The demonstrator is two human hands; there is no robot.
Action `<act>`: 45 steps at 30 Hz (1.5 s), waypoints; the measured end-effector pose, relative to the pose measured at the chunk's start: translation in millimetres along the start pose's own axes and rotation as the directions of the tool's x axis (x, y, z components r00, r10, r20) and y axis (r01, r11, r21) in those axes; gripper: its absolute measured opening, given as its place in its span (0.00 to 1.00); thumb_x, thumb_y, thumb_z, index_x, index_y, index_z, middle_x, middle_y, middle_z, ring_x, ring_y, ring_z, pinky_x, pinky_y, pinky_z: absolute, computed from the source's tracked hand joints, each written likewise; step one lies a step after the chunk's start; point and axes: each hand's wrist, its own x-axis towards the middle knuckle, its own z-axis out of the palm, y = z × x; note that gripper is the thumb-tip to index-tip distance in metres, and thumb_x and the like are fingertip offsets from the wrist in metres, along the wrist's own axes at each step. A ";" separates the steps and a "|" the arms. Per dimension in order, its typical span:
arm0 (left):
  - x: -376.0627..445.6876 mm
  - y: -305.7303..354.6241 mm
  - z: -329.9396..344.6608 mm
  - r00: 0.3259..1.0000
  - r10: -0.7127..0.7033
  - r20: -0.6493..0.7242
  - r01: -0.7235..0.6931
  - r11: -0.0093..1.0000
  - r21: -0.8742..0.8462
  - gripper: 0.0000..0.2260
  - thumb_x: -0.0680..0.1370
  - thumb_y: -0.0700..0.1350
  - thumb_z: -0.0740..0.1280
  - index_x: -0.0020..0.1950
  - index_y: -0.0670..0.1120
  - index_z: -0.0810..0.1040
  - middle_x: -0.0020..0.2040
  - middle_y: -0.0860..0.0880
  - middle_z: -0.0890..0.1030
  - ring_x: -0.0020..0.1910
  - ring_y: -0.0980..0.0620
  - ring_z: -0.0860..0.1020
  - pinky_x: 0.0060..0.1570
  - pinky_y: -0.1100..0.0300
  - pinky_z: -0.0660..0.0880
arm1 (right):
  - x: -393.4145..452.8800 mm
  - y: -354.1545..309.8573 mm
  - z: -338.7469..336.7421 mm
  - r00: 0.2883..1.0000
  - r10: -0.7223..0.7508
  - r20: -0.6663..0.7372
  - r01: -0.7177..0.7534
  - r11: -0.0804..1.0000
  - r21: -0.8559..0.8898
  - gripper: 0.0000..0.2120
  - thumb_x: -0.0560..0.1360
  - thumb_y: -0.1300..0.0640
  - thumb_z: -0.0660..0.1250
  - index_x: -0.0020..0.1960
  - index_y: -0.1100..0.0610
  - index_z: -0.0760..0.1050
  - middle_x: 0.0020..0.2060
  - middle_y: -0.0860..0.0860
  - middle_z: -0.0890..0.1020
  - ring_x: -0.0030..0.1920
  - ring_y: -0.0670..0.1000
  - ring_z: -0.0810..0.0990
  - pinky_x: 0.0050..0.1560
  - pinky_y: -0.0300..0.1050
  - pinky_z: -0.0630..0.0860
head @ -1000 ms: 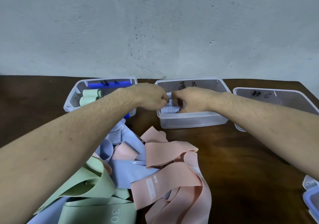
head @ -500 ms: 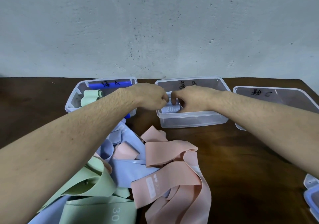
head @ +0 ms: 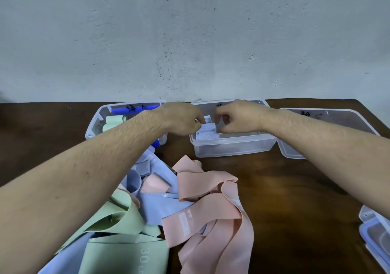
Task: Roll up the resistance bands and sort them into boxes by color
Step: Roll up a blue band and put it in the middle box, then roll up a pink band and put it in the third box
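Here the left hand [head: 185, 118] and right hand [head: 236, 117], fingers pinching the rolled blue band [head: 207, 126] over the middle box [head: 232, 147], should lower it before letting go, lest it unroll.

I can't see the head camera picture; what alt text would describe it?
Two hands, left and right, hold a rolled blue band over the middle clear box on a dark wooden table. Loose pink, blue and green bands lie heaped nearer.
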 end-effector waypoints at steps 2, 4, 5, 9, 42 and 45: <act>-7.0 -0.8 -1.7 1.000 0.002 -0.030 -0.002 1.000 -0.012 0.17 0.81 0.48 0.58 0.68 0.55 0.75 0.70 0.56 0.74 0.68 0.54 0.71 0.68 0.52 0.70 | -8.9 -2.5 -6.5 0.998 0.014 -0.063 -0.012 0.999 0.038 0.09 0.76 0.46 0.69 0.54 0.48 0.79 0.40 0.42 0.77 0.46 0.48 0.78 0.47 0.44 0.76; -15.8 -0.4 -2.3 0.997 0.000 -0.078 -0.002 1.000 -0.023 0.17 0.80 0.49 0.57 0.66 0.58 0.76 0.69 0.58 0.74 0.66 0.55 0.72 0.65 0.52 0.71 | -18.1 -5.8 -13.7 0.993 0.033 -0.115 -0.023 0.996 0.087 0.08 0.77 0.48 0.68 0.53 0.48 0.80 0.40 0.42 0.78 0.46 0.47 0.78 0.50 0.43 0.75; -21.4 0.5 -2.2 0.995 -0.001 -0.104 -0.002 0.999 -0.033 0.16 0.80 0.49 0.57 0.65 0.59 0.77 0.67 0.59 0.75 0.65 0.55 0.72 0.63 0.53 0.72 | -23.2 -8.1 -16.7 0.991 0.042 -0.130 -0.028 0.994 0.106 0.08 0.77 0.48 0.68 0.53 0.49 0.81 0.41 0.42 0.79 0.46 0.47 0.78 0.50 0.43 0.75; -47.9 7.4 1.2 0.979 0.005 -0.204 -0.026 0.995 -0.099 0.16 0.78 0.48 0.58 0.61 0.61 0.79 0.62 0.60 0.77 0.59 0.57 0.75 0.57 0.57 0.74 | -48.2 -23.9 -26.4 0.982 0.040 -0.183 -0.012 0.988 0.153 0.08 0.79 0.51 0.66 0.55 0.50 0.82 0.42 0.42 0.80 0.45 0.45 0.78 0.49 0.40 0.75; -136.0 61.2 75.7 0.964 -0.079 -0.255 -0.027 0.921 -0.388 0.16 0.78 0.47 0.66 0.65 0.54 0.76 0.52 0.55 0.79 0.51 0.54 0.78 0.53 0.56 0.74 | -124.5 -78.5 31.8 0.998 0.033 -0.051 -0.019 0.968 0.251 0.06 0.77 0.53 0.67 0.52 0.45 0.79 0.43 0.42 0.81 0.44 0.45 0.77 0.45 0.41 0.75; -142.1 61.6 69.4 0.949 -0.130 -0.288 -0.032 0.868 -0.495 0.16 0.77 0.40 0.65 0.62 0.53 0.78 0.49 0.56 0.78 0.49 0.55 0.76 0.54 0.57 0.74 | -131.0 -83.7 28.0 0.989 0.038 -0.145 0.019 0.928 0.371 0.04 0.77 0.54 0.69 0.43 0.49 0.77 0.35 0.42 0.77 0.36 0.43 0.72 0.41 0.41 0.71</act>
